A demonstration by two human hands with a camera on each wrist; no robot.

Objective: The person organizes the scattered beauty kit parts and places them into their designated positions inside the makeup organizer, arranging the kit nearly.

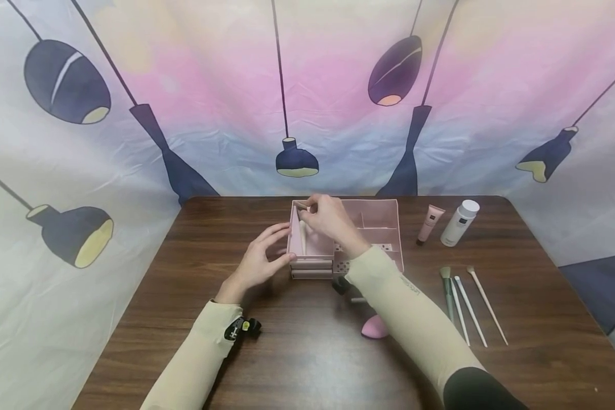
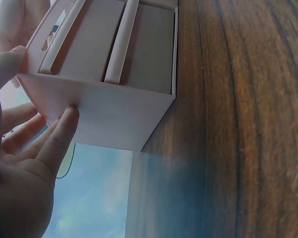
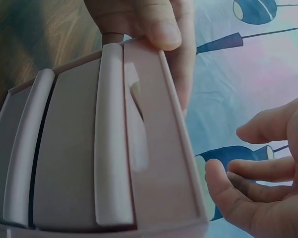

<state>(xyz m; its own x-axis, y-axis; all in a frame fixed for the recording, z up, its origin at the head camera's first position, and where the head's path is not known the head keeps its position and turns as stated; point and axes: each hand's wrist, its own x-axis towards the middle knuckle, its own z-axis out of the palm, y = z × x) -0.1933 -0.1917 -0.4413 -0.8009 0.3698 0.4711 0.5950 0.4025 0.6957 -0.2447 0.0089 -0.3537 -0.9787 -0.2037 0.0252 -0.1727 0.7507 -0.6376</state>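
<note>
A pink desktop organizer with two drawers stands at the table's back. My left hand steadies its left side, straight fingers on the wall and thumb at the front corner; the left wrist view shows this hand against the side panel. Over the organizer's left compartment is my right hand, fingers bent. In the right wrist view that hand has its thumb and fingers apart, with nothing visible between them. Just below it, a slim cream-coloured item leans inside the compartment.
Right of the organizer stand a pink tube and a white bottle. Several makeup brushes lie at the right. A pink makeup sponge sits beside my right forearm, near a pale handle. A printed cloth hangs behind the table.
</note>
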